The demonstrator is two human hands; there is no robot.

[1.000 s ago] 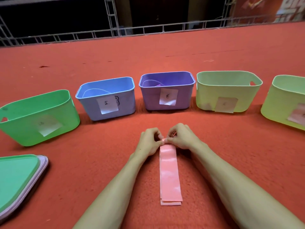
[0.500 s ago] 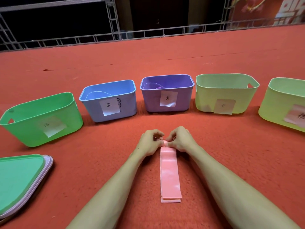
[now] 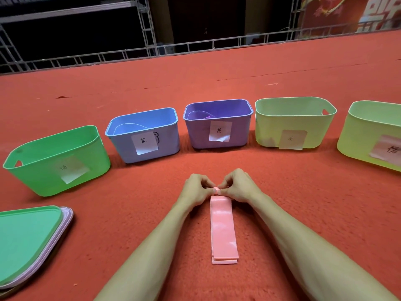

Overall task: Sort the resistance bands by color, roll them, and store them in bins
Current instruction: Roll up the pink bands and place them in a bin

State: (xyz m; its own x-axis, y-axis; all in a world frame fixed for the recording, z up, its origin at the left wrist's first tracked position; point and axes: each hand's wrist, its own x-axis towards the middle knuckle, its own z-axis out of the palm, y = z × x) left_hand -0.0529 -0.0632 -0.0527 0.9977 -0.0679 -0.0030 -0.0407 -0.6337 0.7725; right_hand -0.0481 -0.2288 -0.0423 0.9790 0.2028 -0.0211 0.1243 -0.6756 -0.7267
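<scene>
On open carpet (image 3: 314, 205), left hand (image 3: 196, 190) and right hand (image 3: 241, 187) pinch pink band's (image 3: 222, 228) rolled edge

Red carpet (image 3: 282, 192) covers the floor. A green lid (image 3: 26, 242) lies on a lilac lid (image 3: 67, 220), near left; a metal truss (image 3: 195, 43) lines the far edge.

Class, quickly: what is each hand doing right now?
Left hand: closed, pinching the rolled end of the pink band.
Right hand: closed, pinching the same end.

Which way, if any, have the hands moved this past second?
Yes: left hand and right hand crept slightly back from the purple bin, rolling the pink band.
</scene>
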